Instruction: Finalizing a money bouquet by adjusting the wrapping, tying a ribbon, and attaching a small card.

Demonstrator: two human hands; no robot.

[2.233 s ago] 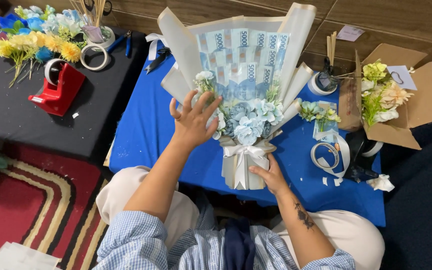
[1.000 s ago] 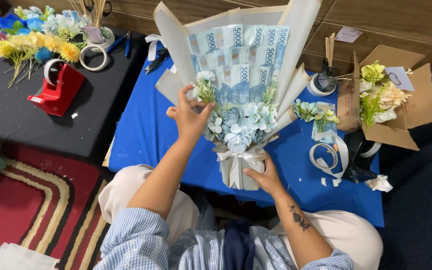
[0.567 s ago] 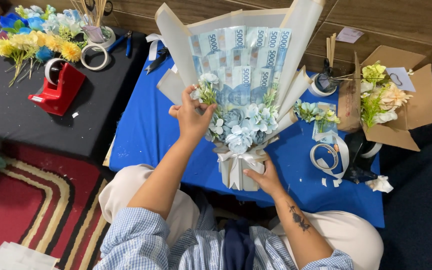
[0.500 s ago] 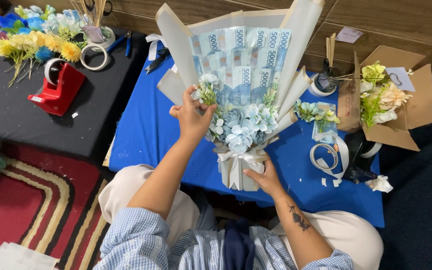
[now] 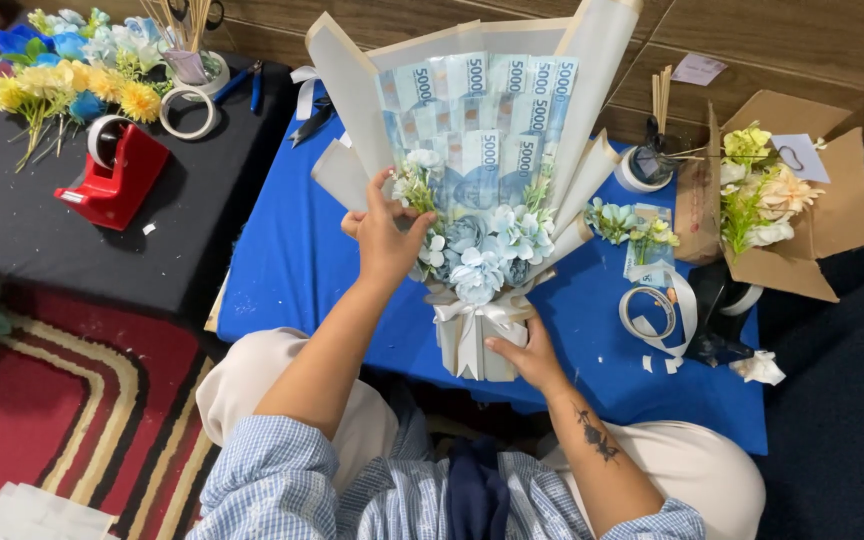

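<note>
Gripping the bouquet (image 5: 482, 240) by its wrapped stem, the right hand (image 5: 520, 352) should stay clamped low to steady it upright over the blue counter (image 5: 292, 260). Farther up, the left hand (image 5: 384, 235), wrist bent, pinches a small white flower sprig (image 5: 414, 185) at the blooms' left edge; seat it gently.

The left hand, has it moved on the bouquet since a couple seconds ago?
Yes. The left hand has climbed from the lower flowers toward the banknotes, away from the white ribbon.
</note>
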